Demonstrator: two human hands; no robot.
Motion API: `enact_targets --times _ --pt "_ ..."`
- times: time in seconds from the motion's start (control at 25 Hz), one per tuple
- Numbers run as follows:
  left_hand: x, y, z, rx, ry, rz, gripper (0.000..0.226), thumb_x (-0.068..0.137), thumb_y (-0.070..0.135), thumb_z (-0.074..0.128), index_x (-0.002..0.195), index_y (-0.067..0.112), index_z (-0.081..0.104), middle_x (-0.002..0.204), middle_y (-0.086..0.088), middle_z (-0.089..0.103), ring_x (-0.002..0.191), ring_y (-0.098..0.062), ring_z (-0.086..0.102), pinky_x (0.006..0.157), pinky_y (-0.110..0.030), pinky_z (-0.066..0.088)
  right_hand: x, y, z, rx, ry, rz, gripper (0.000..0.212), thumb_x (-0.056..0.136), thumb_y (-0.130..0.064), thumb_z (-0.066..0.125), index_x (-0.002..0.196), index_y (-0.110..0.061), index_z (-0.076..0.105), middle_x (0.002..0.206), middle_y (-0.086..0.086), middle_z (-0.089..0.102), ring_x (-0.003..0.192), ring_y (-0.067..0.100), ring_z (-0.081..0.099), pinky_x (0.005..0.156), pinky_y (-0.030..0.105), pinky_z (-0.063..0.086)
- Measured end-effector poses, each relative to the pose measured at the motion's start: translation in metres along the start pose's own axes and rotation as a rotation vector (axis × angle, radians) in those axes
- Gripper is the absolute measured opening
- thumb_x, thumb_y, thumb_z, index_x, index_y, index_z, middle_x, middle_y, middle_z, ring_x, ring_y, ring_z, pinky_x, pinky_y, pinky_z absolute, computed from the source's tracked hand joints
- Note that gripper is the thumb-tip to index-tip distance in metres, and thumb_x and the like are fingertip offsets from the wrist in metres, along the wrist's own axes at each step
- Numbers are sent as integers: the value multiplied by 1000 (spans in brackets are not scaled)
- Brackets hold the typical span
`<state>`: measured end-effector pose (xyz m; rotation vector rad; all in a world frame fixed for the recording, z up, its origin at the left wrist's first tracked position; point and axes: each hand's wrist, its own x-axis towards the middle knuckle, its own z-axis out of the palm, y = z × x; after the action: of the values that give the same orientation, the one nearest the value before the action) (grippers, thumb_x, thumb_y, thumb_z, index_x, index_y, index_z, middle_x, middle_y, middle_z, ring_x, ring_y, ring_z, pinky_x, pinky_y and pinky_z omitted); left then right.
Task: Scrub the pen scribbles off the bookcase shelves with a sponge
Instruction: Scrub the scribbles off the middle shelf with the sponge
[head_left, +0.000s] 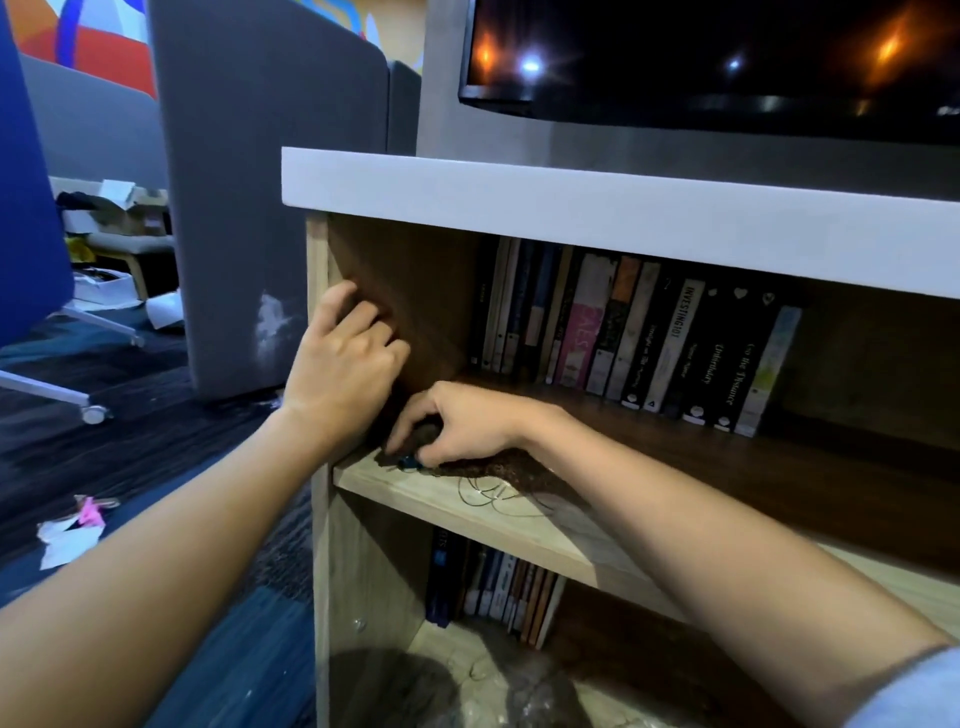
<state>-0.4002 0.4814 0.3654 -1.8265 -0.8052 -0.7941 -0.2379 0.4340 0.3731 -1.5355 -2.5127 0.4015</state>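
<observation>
The wooden bookcase has a middle shelf marked with looping pen scribbles near its front left. My right hand is curled down onto the shelf's left end, gripping a small dark sponge of which only a bluish edge shows under the fingers. My left hand holds the bookcase's left side panel, fingers curled round its front edge. More faint scribbles show on the bottom shelf.
A row of upright books fills the back of the middle shelf, and more books stand below. A white top board overhangs, with a dark screen above. Left: grey partition, chair legs, paper scraps on carpet.
</observation>
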Motion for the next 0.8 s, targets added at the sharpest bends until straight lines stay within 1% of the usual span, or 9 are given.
enact_targets --times 0.08,0.2,0.28,0.36,0.48,0.56,0.64,0.72,0.8 --pt "0 0 0 -19 14 11 25 85 15 50 72 10 70 72 -8 68 89 -32 62 111 -43 17 -21 4 -11 106 -18 0 30 77 -4 65 100 -22 73 114 -3 68 105 10 62 99 24 45" --pt "-2 0 1 -63 86 36 29 86 13 44 70 12 68 66 -4 62 79 -31 62 105 -42 23 -54 32 -31 234 371 173 29 80 -3 64 97 -26 71 108 1 71 98 20 65 90 33 49" --pt "-2 -1 3 -95 134 41 29 85 12 44 67 11 67 62 -4 59 73 -30 62 100 -40 26 -78 63 -34 153 479 336 25 85 -9 64 104 -24 70 106 3 70 90 23 65 77 30 48" --pt "-2 -3 4 -106 151 49 28 84 10 45 65 12 65 61 -2 57 71 -28 61 97 -39 27 -94 84 -22 -13 433 443 26 88 -12 62 113 -20 68 112 2 67 104 18 62 83 24 44" --pt "-3 -2 8 -127 171 56 28 85 10 46 64 13 65 61 -1 57 72 -27 61 95 -39 27 -94 77 6 -67 392 426 31 91 -9 57 120 -16 64 121 2 62 112 15 55 89 17 37" --pt "-3 -2 8 -164 183 62 32 87 11 41 64 12 64 61 -2 57 71 -28 61 93 -39 27 -87 55 18 -32 361 370 32 92 -12 55 123 -19 61 121 0 61 107 11 56 90 16 40" --pt "-3 -2 7 -211 209 58 37 88 13 36 63 11 63 60 -3 56 70 -29 62 92 -39 27 -84 34 19 -17 305 321 30 92 -16 57 120 -23 63 101 -12 62 83 -8 54 70 4 37" --pt "-2 -1 8 -243 239 45 40 89 15 33 62 10 62 59 -4 56 70 -29 62 90 -39 27 -82 25 9 47 281 282 26 91 -14 59 116 -20 65 84 -18 59 63 -13 51 58 3 35" --pt "-3 -1 8 -246 224 45 42 91 16 32 63 9 63 61 -5 57 71 -30 62 90 -39 27 -77 28 -7 128 403 312 28 90 -10 59 117 -15 65 101 -7 66 78 -9 57 68 3 38"
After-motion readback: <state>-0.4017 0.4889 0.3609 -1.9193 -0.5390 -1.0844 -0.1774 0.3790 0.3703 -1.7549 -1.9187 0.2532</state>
